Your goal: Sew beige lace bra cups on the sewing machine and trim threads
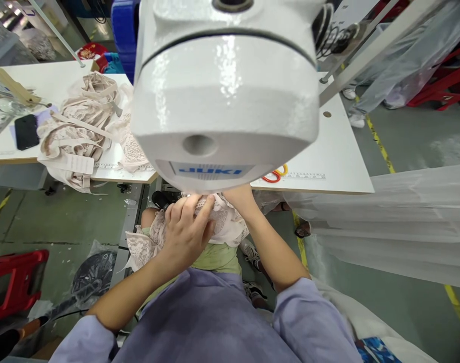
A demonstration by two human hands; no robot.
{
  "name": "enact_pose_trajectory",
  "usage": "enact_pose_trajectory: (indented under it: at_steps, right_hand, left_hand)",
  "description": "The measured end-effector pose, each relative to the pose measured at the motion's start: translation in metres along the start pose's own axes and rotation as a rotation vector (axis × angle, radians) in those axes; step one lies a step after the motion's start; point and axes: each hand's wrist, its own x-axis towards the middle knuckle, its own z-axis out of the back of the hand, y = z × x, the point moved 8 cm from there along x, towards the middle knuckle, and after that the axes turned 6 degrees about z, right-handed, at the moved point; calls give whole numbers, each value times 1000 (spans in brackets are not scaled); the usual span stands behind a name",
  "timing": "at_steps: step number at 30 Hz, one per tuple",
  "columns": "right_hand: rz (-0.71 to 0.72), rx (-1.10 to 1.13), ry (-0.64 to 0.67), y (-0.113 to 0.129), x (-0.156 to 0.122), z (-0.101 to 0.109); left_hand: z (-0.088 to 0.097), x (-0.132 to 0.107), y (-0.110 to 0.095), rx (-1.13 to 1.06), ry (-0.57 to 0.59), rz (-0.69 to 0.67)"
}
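Note:
A white sewing machine [225, 111] marked JUKI fills the upper middle of the view and hides its needle area. Below its front edge, a pale beige lace garment [230, 229] drapes over my lap, its loose lace end spreading left. My left hand [188, 227] rests on the lace with its fingers stretched toward the machine. My right hand [240, 197] reaches under the machine head at the garment's right side; its fingers are hidden. Red-and-yellow scissors handles [276, 173] show on the table just beyond my right hand.
Left on the white table [343, 164] lie a heap of beige lace garments [82, 121] with straps, and a black phone [26, 132]. A red stool [14, 282] and a bagged black round object [94, 275] are at lower left. White sheeting [400, 222] hangs right.

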Motion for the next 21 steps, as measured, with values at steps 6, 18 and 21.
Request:
enact_pose_trajectory:
  at_steps: [6,18,21]
  right_hand:
    - [-41,91,-118,8,-9,10]
    - [-157,348,-194,1,-48,13]
    - [-178,364,-176,-3,-55,9]
  left_hand:
    - [2,-2,41,-307,-102,214]
    - [-36,-2,91,-900,72,640]
    - [-32,-2,93,-919,12,670]
